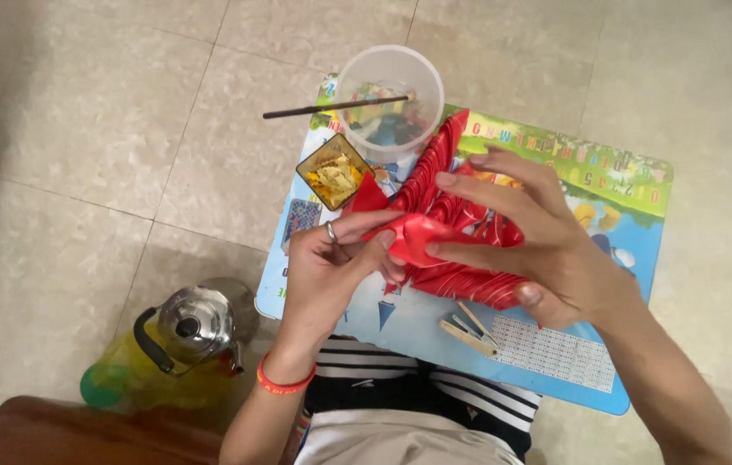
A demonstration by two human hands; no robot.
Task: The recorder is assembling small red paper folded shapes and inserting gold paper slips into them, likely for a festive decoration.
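The red paper piece [418,237] is small, glossy and curved, like a folded petal, and it sits in front of a bigger red pleated paper [461,215] with white stripes that is spread like a fan. The small piece is just above the middle of the low children's table [633,215], between both hands. The left hand [331,267], with a ring on one finger, is closed on its left edge: thumb and fingertips pinch the paper. The right hand [538,237] lies over the pleated paper with long fingers stretched, and the fingertips [435,250] press on the right edge of the small piece; the thumb holds the lower border of the fan.

Near the fan, at the front edge of the table, lie some wooden sticks [469,327]. Behind it stands a clear plastic cup [390,95] with a thin dark stick [331,108] across its rim, and beside it a small square box [334,172] with yellow bits. On the tiled floor, left of the table, stands a metal kettle [194,323].
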